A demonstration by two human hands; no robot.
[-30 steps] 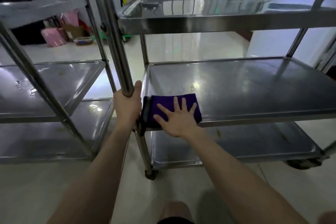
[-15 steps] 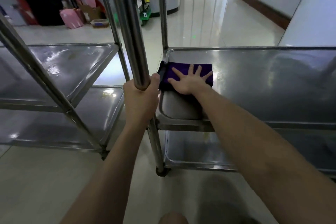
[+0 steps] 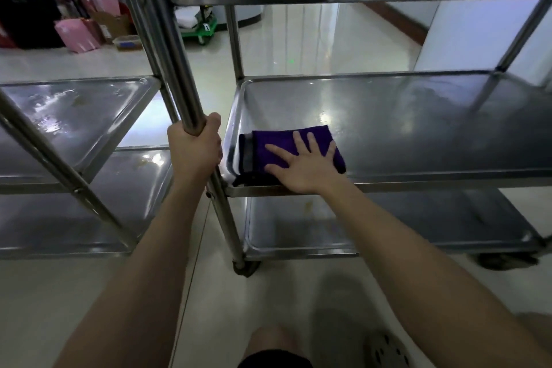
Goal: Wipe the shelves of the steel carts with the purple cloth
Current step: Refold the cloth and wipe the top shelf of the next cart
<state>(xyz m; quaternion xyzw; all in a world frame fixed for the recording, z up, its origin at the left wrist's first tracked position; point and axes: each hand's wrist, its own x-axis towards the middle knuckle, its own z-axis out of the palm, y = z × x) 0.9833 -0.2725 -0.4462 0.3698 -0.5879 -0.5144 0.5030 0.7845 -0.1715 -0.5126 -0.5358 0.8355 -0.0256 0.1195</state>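
- Our right hand [image 3: 301, 167], fingers spread flat, presses the folded purple cloth [image 3: 280, 143] onto the middle shelf [image 3: 418, 128], likely for even wiping pressure.
- Just left of it, our left hand [image 3: 194, 149] wraps around the upright post [image 3: 179, 69], apparently steadying the wheeled cart.
- Under the palm, the rimmed shelf holds the cloth; the bottom shelf [image 3: 388, 227] below carries yellowish spots.

Dim, glare on steel (edges warped)

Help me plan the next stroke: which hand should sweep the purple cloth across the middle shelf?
Right. The right hand presses flat on the purple cloth at the near-left corner of the middle shelf, while the left hand grips the upright post.
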